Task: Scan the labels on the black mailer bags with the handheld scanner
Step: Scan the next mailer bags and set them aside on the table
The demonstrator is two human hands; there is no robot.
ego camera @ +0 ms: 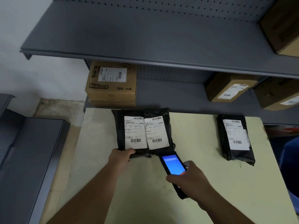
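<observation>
Two black mailer bags (119, 126) lie side by side at the far middle of the pale table (145, 183), each with a white barcode label facing up. My left hand (120, 158) grips the near left corner of the left bag. My right hand (188, 180) holds the black handheld scanner (174, 164), its blue screen lit and its front end just below the right bag's label. A third black mailer bag (225, 143) with a white label lies apart at the table's right.
A grey metal shelf unit (145, 39) stands behind the table. Labelled cardboard boxes (111, 92) sit on its lower shelf at left and right, another on the upper shelf's right end. A dark grey cabinet (24, 159) stands at the left.
</observation>
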